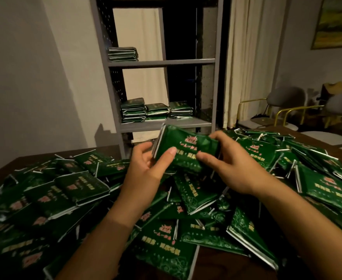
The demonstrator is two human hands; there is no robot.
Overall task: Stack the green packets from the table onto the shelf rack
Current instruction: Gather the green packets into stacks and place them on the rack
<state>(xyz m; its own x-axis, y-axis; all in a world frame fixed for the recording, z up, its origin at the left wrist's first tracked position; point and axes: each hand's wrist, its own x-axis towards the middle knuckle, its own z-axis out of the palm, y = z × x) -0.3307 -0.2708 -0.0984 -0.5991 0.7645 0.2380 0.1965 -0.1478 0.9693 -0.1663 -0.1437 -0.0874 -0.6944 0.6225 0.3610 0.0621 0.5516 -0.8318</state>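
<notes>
Both hands hold a small bundle of green packets above the heap, tilted with its white edges to the left. My left hand grips the bundle's left end, thumb on its printed face. My right hand grips the right end, thumb on the face and fingers over the top edge. A big loose heap of green packets covers the dark table. Behind it stands the grey shelf rack. One stack of packets lies on its upper shelf. Three stacks sit side by side on the shelf below.
Grey chairs with brass frames stand at the right beyond the table. Cream curtains hang behind the rack. A painting hangs on the right wall. A bare wall is at the left.
</notes>
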